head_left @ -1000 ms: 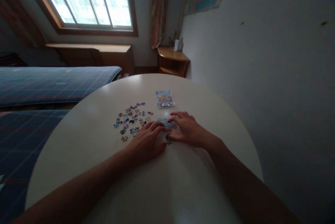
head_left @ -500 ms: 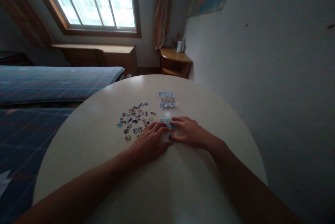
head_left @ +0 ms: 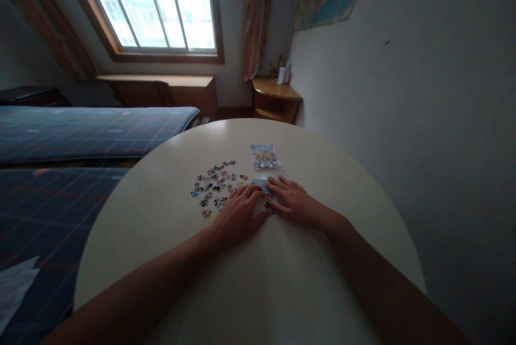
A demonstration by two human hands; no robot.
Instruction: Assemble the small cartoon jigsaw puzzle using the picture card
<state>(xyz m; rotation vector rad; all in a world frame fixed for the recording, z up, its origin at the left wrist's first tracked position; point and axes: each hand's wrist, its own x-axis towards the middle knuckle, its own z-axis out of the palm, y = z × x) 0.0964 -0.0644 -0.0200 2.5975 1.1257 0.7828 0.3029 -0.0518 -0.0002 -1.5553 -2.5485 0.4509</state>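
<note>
Both my hands rest on a round white table point(head_left: 282, 291) over a small joined patch of jigsaw puzzle point(head_left: 260, 185). My left hand point(head_left: 241, 214) lies palm down, fingers stretched toward the patch, its fingertips touching it. Across from it, my right hand point(head_left: 292, 201) lies flat too, fingers extended and pressing on the patch's right side. Most of the patch is hidden under the fingers. Several loose puzzle pieces point(head_left: 215, 186) are scattered just left of my hands. A small picture card point(head_left: 265, 156) lies beyond them.
Two beds with blue plaid covers point(head_left: 80, 133) stand left of the table. A wooden corner shelf point(head_left: 276, 99) and a low cabinet sit under the window at the back. A plain wall runs close along the right side.
My hands have drawn closer together over the joined patch, covering more of it. The view has shifted slightly, so everything sits a bit further right.
</note>
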